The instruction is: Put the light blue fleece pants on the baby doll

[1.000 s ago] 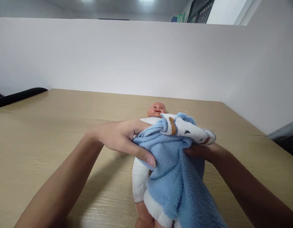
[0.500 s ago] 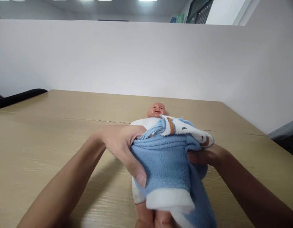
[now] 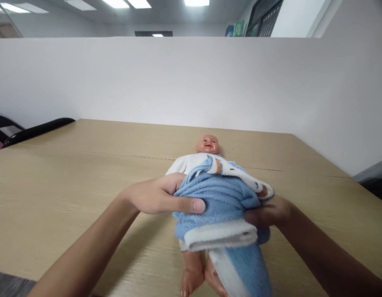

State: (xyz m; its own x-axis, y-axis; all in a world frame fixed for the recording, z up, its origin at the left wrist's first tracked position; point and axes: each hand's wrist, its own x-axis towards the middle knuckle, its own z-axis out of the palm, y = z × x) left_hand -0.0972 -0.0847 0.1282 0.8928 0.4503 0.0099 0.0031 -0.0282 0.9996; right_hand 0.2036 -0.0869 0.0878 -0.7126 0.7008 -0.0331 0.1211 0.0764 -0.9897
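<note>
Rising behind everything, a white wall (image 3: 178, 82) borders the far edge of the pale wooden desk (image 3: 86, 173). On the desk lies a doll (image 3: 191, 161), face up, its bald head toward the wall, its bare feet toward the person, with white clothes on its body. A fluffy blue garment (image 3: 218, 202) covers the doll's middle and hangs down over one leg; whether it goes around the doll or only rests on top, I cannot tell. The left hand (image 3: 160, 196) holds the garment's left side, thumb on top, the other fingers hidden under the cloth. The right hand (image 3: 269, 211) grips the opposite side, its fingers mostly out of sight. Between the hands run a white patch (image 3: 245, 176) with brown marks and, lower down, a white cuff (image 3: 220, 236).
</note>
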